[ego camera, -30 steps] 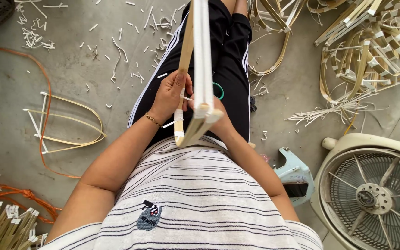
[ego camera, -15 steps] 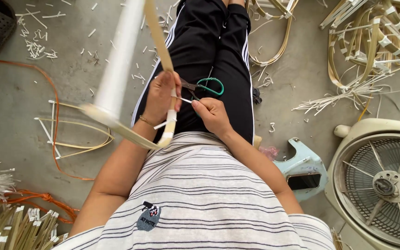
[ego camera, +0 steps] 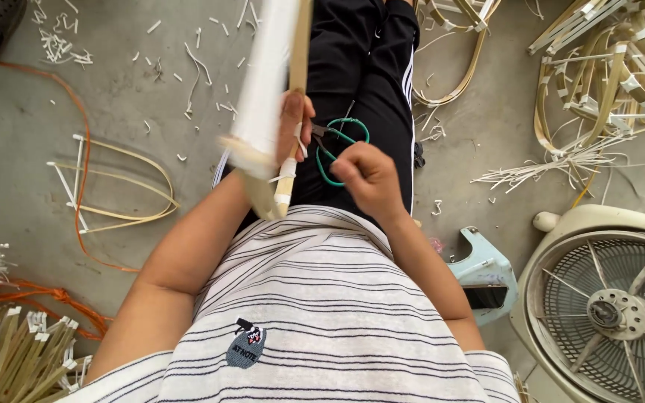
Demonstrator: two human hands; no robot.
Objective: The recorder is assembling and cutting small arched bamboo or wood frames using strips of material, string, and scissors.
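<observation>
I sit with my legs in black trousers stretched out, looking down over my striped shirt. My left hand [ego camera: 293,123] grips a frame of pale bamboo strips [ego camera: 266,89] bound with white tape, held upright over my lap. My right hand [ego camera: 367,179] is closed around green-handled scissors [ego camera: 337,145], whose blades point left toward the taped joint near my left hand.
Bent bamboo loops [ego camera: 113,186] and white offcuts lie on the concrete floor at left, with an orange cord [ego camera: 80,216]. More bamboo frames [ego camera: 606,82] are piled at top right. A pale fan [ego camera: 606,298] and a light blue stool [ego camera: 483,272] stand at right. Cut strips [ego camera: 9,358] lie bottom left.
The bamboo frame swung from leaning left to nearly upright in my left hand. My right hand took the green scissors and brought them up beside the frame.
</observation>
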